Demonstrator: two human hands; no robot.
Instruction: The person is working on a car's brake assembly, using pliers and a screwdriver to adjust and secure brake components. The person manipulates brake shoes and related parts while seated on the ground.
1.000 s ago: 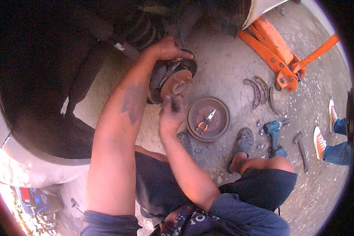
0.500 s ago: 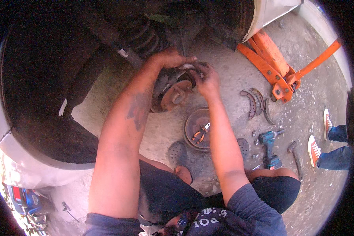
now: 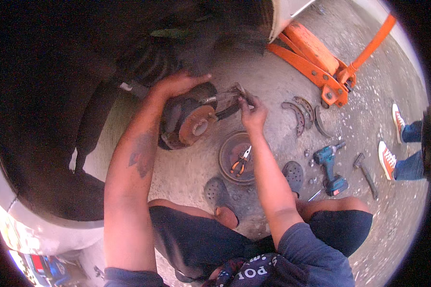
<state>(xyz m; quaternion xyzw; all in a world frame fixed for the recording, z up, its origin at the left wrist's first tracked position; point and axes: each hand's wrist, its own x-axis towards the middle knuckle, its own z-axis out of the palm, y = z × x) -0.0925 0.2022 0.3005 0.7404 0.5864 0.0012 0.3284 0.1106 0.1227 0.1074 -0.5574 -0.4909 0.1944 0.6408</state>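
Under the raised car, the rear brake assembly (image 3: 170, 122) shows its round rusty hub (image 3: 196, 125). My left hand (image 3: 179, 84) rests over the top of this assembly, one digit stretched out flat and the others partly hidden behind it. To the right of the hub, my right hand (image 3: 254, 111) pinches a dark curved brake shoe (image 3: 229, 111) at its outer end. The shoe's inner end is close to the assembly; whether they touch is unclear. Below my right hand, pliers (image 3: 241, 161) with orange and black handles lie in an upturned brake drum (image 3: 223, 168).
Three loose brake shoes (image 3: 299, 117) lie on the concrete to the right, with a teal cordless impact driver (image 3: 328, 170) and a hammer (image 3: 366, 176) nearer me. An orange floor jack (image 3: 316, 60) stands at the far right. Another person's sneakers (image 3: 387, 160) are at the right edge.
My right hand has pulled away from the top of the hub toward the right, with the brake shoe now showing in its fingers. My left hand stays on the assembly. The whole view has shifted.
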